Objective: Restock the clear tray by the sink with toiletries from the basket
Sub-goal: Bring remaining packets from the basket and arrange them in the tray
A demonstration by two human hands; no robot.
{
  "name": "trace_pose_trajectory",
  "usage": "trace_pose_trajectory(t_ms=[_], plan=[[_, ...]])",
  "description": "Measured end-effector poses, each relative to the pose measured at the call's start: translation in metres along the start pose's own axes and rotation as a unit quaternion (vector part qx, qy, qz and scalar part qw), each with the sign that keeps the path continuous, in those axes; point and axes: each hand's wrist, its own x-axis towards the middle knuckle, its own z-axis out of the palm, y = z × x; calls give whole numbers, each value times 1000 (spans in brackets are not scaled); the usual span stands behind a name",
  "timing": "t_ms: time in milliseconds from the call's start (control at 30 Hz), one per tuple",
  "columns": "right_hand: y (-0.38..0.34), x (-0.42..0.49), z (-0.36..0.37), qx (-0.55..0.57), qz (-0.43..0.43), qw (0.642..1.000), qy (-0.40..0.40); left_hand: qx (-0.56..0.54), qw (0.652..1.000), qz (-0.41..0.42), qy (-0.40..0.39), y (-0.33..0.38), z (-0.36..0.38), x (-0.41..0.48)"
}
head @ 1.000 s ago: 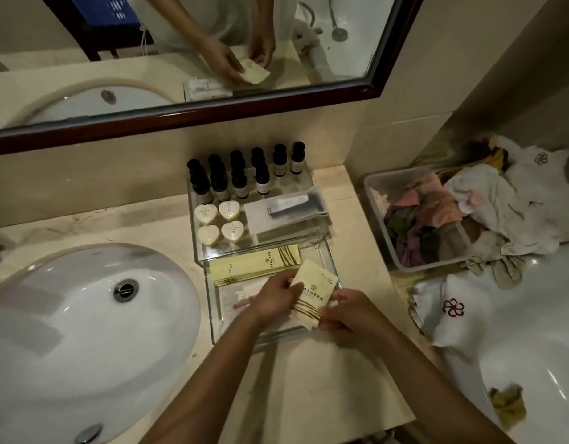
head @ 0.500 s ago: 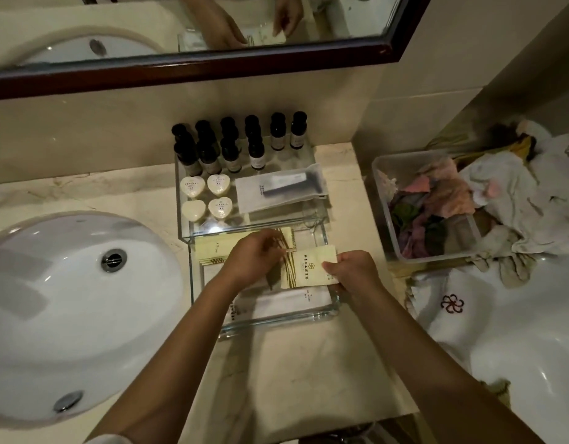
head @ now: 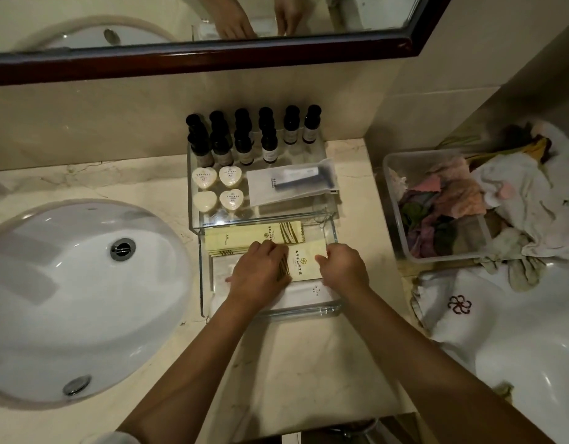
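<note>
Over the near half of the clear tray (head: 200, 267), left hand (head: 260, 274) and right hand (head: 344, 267) pinch a yellow packet (head: 304, 262); the far half looks stocked.

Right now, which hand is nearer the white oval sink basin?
Left. The left hand holds the cream paper packet at its end toward the white oval sink basin; the right hand holds the packet's other end, farther from the basin.
</note>
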Motion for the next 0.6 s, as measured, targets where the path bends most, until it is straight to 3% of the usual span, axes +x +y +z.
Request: trace_pose_trajectory(t_ms=[133,300,400,600], plan=[[-1,1,-5,-91,-6,996,-19,24,1000,14,-2,-4,2,-2],[-7,-6,-15,-250,-56,966,32,40,999,19,-11,0,-1,-2],[-4,-10,-10,-281,-106,953,29,47,999,20,-11,3,-1,-2],[7,-11,-8,-287,-79,955,-12,54,998,20,-9,8,-1,-2]])
